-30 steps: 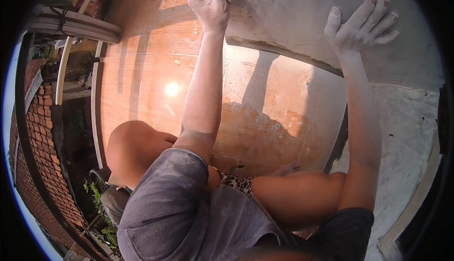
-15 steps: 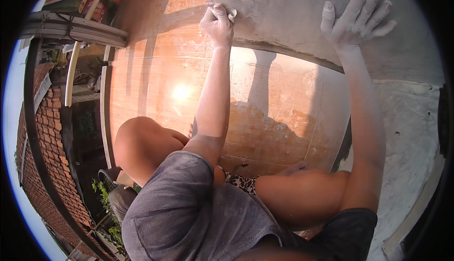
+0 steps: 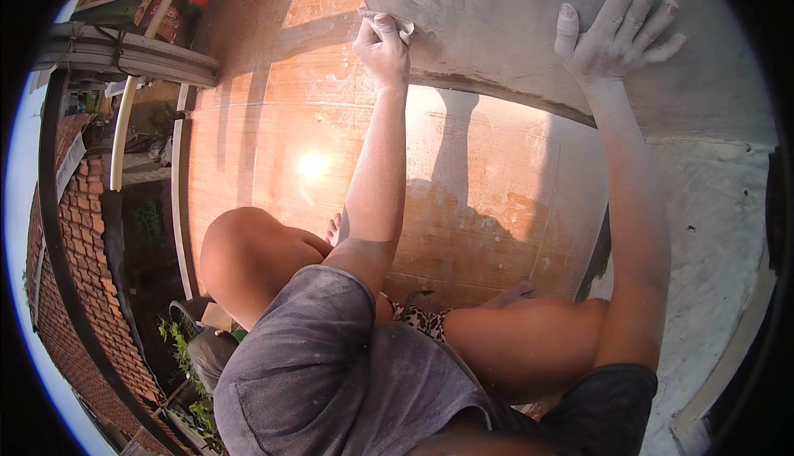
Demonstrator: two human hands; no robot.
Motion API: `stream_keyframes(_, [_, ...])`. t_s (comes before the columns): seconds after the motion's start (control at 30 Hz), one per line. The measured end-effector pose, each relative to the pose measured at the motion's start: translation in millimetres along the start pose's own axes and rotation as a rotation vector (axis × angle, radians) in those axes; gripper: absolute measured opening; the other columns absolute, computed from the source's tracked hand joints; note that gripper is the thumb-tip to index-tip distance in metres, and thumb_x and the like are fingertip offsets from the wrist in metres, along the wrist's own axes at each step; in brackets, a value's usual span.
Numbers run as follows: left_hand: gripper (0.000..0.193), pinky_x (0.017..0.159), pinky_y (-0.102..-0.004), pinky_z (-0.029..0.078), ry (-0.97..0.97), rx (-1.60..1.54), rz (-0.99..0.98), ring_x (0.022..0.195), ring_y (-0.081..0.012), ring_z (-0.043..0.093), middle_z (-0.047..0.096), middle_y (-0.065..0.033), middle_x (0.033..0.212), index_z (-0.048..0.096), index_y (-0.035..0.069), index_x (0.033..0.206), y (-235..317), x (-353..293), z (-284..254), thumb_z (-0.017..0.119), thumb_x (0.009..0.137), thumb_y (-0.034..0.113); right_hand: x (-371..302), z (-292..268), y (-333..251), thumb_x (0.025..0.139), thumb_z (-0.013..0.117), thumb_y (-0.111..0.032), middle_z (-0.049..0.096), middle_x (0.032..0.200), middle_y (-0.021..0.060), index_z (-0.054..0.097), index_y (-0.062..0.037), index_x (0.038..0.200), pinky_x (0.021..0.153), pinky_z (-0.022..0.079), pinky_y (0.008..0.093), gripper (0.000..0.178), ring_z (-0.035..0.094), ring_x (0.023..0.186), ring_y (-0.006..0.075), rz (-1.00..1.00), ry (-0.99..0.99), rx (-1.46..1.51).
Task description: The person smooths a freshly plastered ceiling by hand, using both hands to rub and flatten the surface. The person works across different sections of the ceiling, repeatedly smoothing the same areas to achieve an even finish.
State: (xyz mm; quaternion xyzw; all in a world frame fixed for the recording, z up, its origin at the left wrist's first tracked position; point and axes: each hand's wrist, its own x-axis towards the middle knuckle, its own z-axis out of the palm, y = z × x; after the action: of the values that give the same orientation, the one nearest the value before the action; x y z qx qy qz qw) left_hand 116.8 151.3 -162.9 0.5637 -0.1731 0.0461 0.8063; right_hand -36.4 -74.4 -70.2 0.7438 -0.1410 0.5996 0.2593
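Observation:
My left hand (image 3: 384,57) is closed around a small folded pale sheet that looks like sandpaper (image 3: 406,28), part of it curling out beside the fingers. It presses against the left edge of a grey plastered surface (image 3: 488,14). White dust coats both hands and forearms. Farther right, my right hand (image 3: 616,38) lies flat on the same grey surface with its fingers spread, holding nothing. The side of the sheet against the plaster is hidden.
Orange-brown tiles (image 3: 273,142) lie below the plaster's lower edge, with sun glare and my arm's shadow. A pale rough plastered surface (image 3: 711,233) is at right. At left are a metal rail (image 3: 141,52), a cream pipe (image 3: 124,129) and a brick-tiled roof (image 3: 91,241).
The view has shifted slightly, moving the surroundings a little left in the picture. My left hand keeps its grip at the plaster edge; my right hand stays spread on the surface.

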Motion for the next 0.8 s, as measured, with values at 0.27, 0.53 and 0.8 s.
stream_keyframes(0.27, [0.054, 0.056, -0.023, 0.041, 0.09, 0.19, 0.453, 0.059, -0.0073, 0.052, 0.06, -0.0018, 0.065, 0.052, 0.005, 0.082, 31, 40, 29, 0.047, 0.105, 0.054, -3, -9, -6, 0.103, 0.038, -0.048, 0.044, 0.157, 0.0221, 0.052, 0.0002, 0.145, 0.118, 0.012, 0.0677, 0.066, 0.028, 0.149, 0.05, -0.07, -0.024, -0.036])
stream_keyframes(0.53, [0.064, 0.077, -0.0324, 0.051, 0.09, 0.139, 0.072, 0.084, -0.0186, 0.067, 0.071, -0.008, 0.091, 0.058, -0.001, 0.127, 6, 2, 19, 0.034, 0.109, 0.055, -3, -2, -6, 0.103, 0.031, -0.055, 0.052, 0.152, 0.0166, 0.062, 0.0009, 0.134, 0.119, 0.004, 0.0655, 0.071, 0.027, 0.151, 0.0444, -0.023, 0.021, -0.012])
stream_keyframes(0.8, [0.057, 0.104, -0.041, 0.046, -0.05, 0.223, 0.283, 0.127, -0.0324, 0.057, 0.059, -0.0206, 0.138, 0.043, 0.002, 0.151, 22, 22, 20, 0.038, 0.111, 0.042, -7, -4, -5, 0.103, 0.033, -0.055, 0.052, 0.152, 0.0159, 0.062, 0.0, 0.133, 0.12, 0.005, 0.0647, 0.069, 0.028, 0.151, 0.0444, -0.022, 0.034, 0.02])
